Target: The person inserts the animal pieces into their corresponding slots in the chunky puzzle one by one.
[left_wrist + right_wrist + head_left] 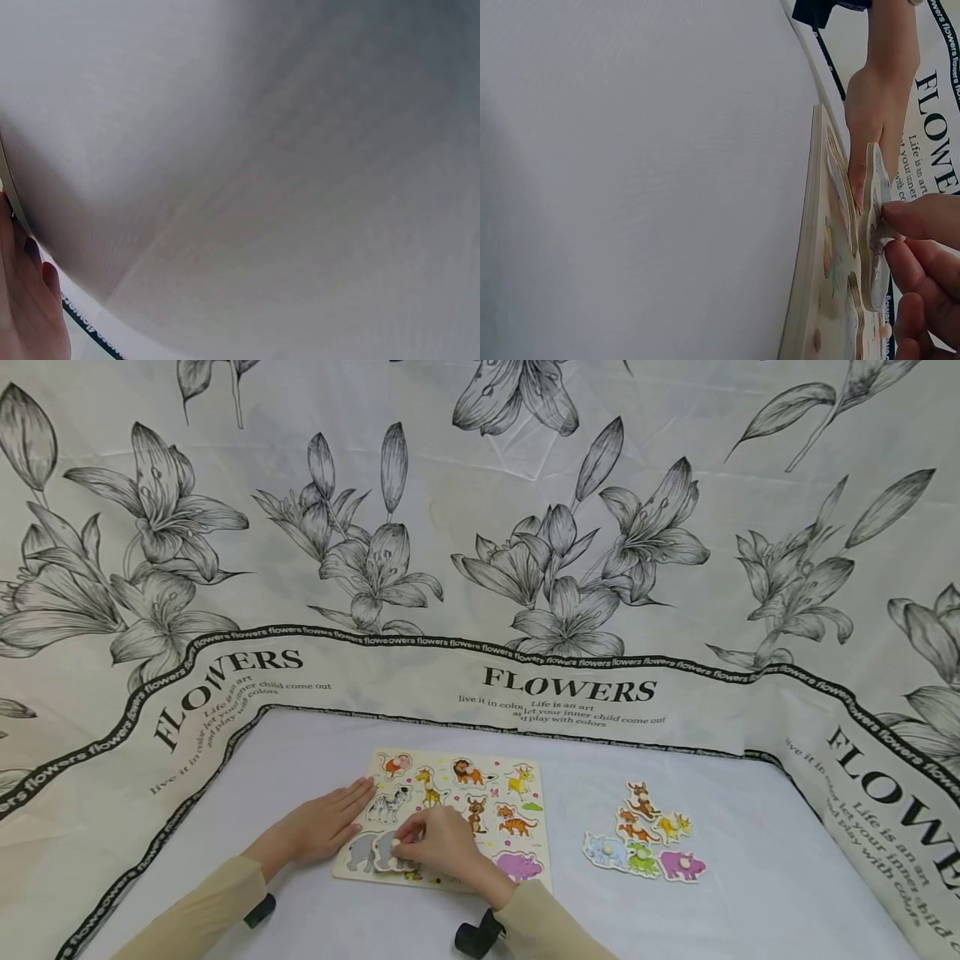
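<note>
The right hand (442, 842) pinches a gray elephant piece (383, 853) between thumb and fingers, holding it just above the near left part of a wooden puzzle board (431, 760). The left hand (328, 821), its fingers straight and together, lies over the board's left edge, so the piece is between the two hands, which are apart from each other. Just left of the held piece is another gray elephant (360, 853) on the board, near the left hand. A zebra (387, 806) lies farther off, beyond the held piece, and a purple hippo (519, 865) is at the near right corner. Six loose animal pieces (682, 865) sit on the white table (750, 860), right of the board.
</note>
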Demonstrator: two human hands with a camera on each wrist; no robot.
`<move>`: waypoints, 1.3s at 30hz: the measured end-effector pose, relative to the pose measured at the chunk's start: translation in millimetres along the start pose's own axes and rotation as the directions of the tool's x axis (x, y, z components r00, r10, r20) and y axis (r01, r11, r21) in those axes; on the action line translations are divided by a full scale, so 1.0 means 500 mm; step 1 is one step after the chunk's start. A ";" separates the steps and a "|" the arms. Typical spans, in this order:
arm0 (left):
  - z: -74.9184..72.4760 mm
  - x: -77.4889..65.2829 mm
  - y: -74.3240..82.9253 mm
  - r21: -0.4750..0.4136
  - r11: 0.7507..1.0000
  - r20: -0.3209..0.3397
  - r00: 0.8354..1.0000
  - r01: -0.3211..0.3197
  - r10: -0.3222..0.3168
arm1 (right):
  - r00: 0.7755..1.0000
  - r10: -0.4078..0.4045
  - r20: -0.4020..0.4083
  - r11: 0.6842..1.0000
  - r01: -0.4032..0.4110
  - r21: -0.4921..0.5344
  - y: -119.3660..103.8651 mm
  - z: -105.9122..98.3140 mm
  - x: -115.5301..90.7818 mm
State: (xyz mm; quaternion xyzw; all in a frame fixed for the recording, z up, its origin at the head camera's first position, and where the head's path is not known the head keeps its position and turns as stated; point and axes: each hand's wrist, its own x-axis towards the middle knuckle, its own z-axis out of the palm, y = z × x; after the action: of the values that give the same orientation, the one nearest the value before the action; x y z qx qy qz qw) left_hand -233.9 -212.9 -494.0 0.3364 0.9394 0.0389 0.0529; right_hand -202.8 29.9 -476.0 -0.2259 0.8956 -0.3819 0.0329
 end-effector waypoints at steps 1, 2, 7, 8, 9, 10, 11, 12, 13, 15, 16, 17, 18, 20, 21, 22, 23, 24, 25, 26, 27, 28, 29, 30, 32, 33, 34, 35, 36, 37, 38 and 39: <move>0.000 0.000 0.000 -0.001 1.000 0.001 1.000 0.000 0.000 | 1.000 0.004 0.001 1.000 -0.004 0.005 -0.002 0.001 0.001; 0.001 0.001 -0.001 -0.002 1.000 0.002 1.000 0.001 -0.001 | 1.000 0.005 0.001 1.000 -0.005 0.005 -0.003 0.003 0.002; 0.001 0.001 -0.001 0.000 1.000 0.000 1.000 0.001 -0.001 | 1.000 0.005 -0.006 1.000 -0.005 -0.004 -0.013 0.011 0.007; 0.001 0.000 -0.001 0.001 1.000 -0.001 1.000 0.001 -0.001 | 1.000 0.003 -0.006 1.000 -0.003 -0.009 -0.015 0.013 0.007; 0.000 0.000 -0.001 0.003 1.000 -0.003 1.000 -0.001 0.001 | 1.000 0.003 -0.006 1.000 -0.003 -0.012 -0.017 0.014 0.008; 0.001 0.000 -0.001 0.005 1.000 -0.003 1.000 -0.002 0.002 | 1.000 0.003 -0.008 1.000 -0.004 -0.016 -0.020 0.014 0.009; 0.000 -0.001 -0.001 0.004 1.000 -0.003 1.000 -0.003 0.003 | 1.000 0.002 -0.010 1.000 -0.002 -0.015 -0.022 0.015 0.009; 0.000 -0.001 0.000 0.001 1.000 -0.004 1.000 -0.003 0.003 | 1.000 0.003 -0.009 1.000 -0.004 -0.014 -0.024 0.016 0.009; 0.000 -0.001 0.000 0.001 1.000 -0.004 1.000 -0.003 0.003 | 1.000 0.004 -0.006 1.000 -0.005 -0.014 -0.025 0.017 0.009; -0.001 -0.002 0.000 0.001 1.000 -0.003 1.000 -0.002 0.002 | 1.000 0.010 -0.005 1.000 -0.010 -0.012 -0.028 0.018 0.010; -0.001 -0.002 0.001 0.001 1.000 -0.002 1.000 -0.002 0.002 | 1.000 0.012 -0.003 1.000 -0.012 -0.010 -0.029 0.018 0.011; -0.002 -0.002 0.001 0.001 1.000 -0.002 1.000 -0.002 0.002 | 1.000 0.013 -0.002 1.000 -0.013 -0.011 -0.029 0.019 0.011; -0.003 -0.002 0.002 0.001 1.000 -0.001 1.000 -0.002 0.002 | 1.000 0.020 0.001 1.000 -0.020 -0.008 -0.029 0.020 0.012; -0.004 -0.002 0.002 0.004 1.000 -0.001 1.000 -0.004 0.004 | 1.000 0.024 0.004 1.000 -0.024 -0.001 -0.030 0.021 0.013; -0.004 -0.002 0.003 0.004 1.000 0.000 1.000 -0.004 0.004 | 1.000 0.025 0.005 1.000 -0.025 0.001 -0.030 0.022 0.014; -0.005 -0.003 0.003 0.005 1.000 0.001 1.000 -0.005 0.005 | 1.000 0.027 0.007 1.000 -0.027 0.003 -0.030 0.023 0.015; -0.005 -0.003 0.004 0.005 1.000 0.001 1.000 -0.006 0.006 | 1.000 0.027 0.007 1.000 -0.027 0.004 -0.030 0.025 0.016; -0.005 -0.003 0.004 0.005 1.000 0.000 1.000 -0.006 0.006 | 1.000 0.029 0.008 1.000 -0.030 0.007 -0.030 0.027 0.017; -0.006 -0.003 0.004 0.005 1.000 0.000 1.000 -0.006 0.006 | 1.000 0.026 0.007 1.000 -0.026 0.001 -0.030 0.029 0.019; -0.006 -0.003 0.004 0.005 1.000 0.000 1.000 -0.006 0.006 | 1.000 0.030 0.008 1.000 -0.030 0.000 -0.031 0.030 0.020; -0.006 -0.003 0.004 0.004 1.000 -0.001 1.000 -0.006 0.006 | 1.000 0.028 0.007 1.000 -0.028 -0.004 -0.032 0.031 0.021; -0.006 -0.003 0.004 0.003 1.000 -0.003 1.000 -0.007 0.007 | 1.000 0.027 0.005 1.000 -0.027 -0.005 -0.032 0.033 0.022; -0.007 -0.003 0.004 0.001 1.000 -0.004 1.000 -0.007 0.007 | 1.000 0.023 0.004 1.000 -0.023 -0.009 -0.033 0.034 0.023; -0.007 -0.003 0.004 0.000 1.000 -0.004 1.000 -0.007 0.007 | 1.000 0.019 0.005 1.000 -0.019 -0.013 -0.034 0.034 0.024; -0.008 -0.003 0.004 0.002 1.000 -0.001 1.000 -0.006 0.006 | 1.000 0.008 0.005 1.000 -0.008 -0.021 -0.034 0.037 0.027; -0.009 -0.003 0.004 0.002 1.000 0.000 1.000 -0.005 0.005 | 1.000 0.001 0.005 1.000 -0.001 -0.025 -0.033 0.039 0.028; -0.009 -0.003 0.004 0.003 1.000 0.001 1.000 -0.004 0.004 | 1.000 -0.003 0.006 1.000 0.003 -0.031 -0.032 0.041 0.029; -0.009 -0.003 0.004 0.001 1.000 0.005 1.000 0.000 0.000 | 1.000 -0.006 0.007 0.999 0.006 -0.036 -0.032 0.043 0.030; -0.010 -0.003 0.004 0.000 1.000 0.007 1.000 0.001 -0.001 | 1.000 -0.011 0.007 0.999 0.011 -0.042 -0.031 0.044 0.031; -0.009 -0.002 0.004 0.000 1.000 0.009 1.000 0.002 -0.002 | 1.000 -0.011 0.008 0.999 0.012 -0.048 -0.030 0.046 0.032; -0.010 -0.002 0.004 -0.002 1.000 0.010 1.000 0.002 -0.002 | 1.000 -0.012 0.009 0.999 0.013 -0.052 -0.030 0.047 0.033; -0.010 -0.002 0.005 -0.004 1.000 0.011 1.000 0.003 -0.003 | 1.000 -0.014 0.011 0.998 0.014 -0.057 -0.030 0.048 0.033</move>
State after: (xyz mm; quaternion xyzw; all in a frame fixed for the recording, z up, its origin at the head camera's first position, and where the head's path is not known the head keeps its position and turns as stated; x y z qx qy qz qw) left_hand -232.1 -212.0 -488.9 0.3350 0.9396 0.0388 0.0590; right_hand -206.4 -2.6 -480.6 -0.2351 0.9042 -0.3554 0.0284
